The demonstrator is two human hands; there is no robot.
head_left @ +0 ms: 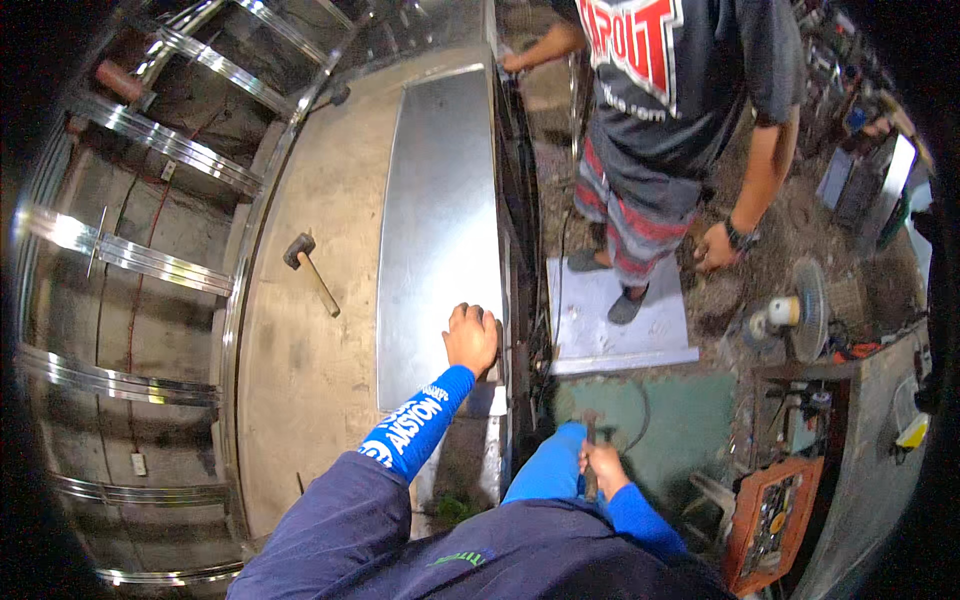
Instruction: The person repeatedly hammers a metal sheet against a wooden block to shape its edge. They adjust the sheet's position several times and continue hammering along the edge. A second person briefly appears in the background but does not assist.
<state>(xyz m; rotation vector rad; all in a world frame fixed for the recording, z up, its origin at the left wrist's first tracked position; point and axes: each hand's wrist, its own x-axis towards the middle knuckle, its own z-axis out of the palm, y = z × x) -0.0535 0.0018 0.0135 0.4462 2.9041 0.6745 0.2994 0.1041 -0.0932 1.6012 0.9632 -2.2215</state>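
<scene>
A long grey metal sheet (435,200) lies on the wooden worktable (290,400), along its right side. My left hand (472,340) rests on the sheet near its right edge, fingers a little apart and holding nothing. Down by my leg, my right hand (602,467) is closed round the handle of a hammer (590,430), its head pointing up. A mallet (312,272) with a dark head and wooden handle lies on the tabletop, left of the sheet.
Across the table's right side stands another person (660,150), one hand near the table's far edge. Shiny metal rails (150,260) run along the left. To the right are a fan (800,310), an orange case (775,520) and a white panel (620,320) on the floor.
</scene>
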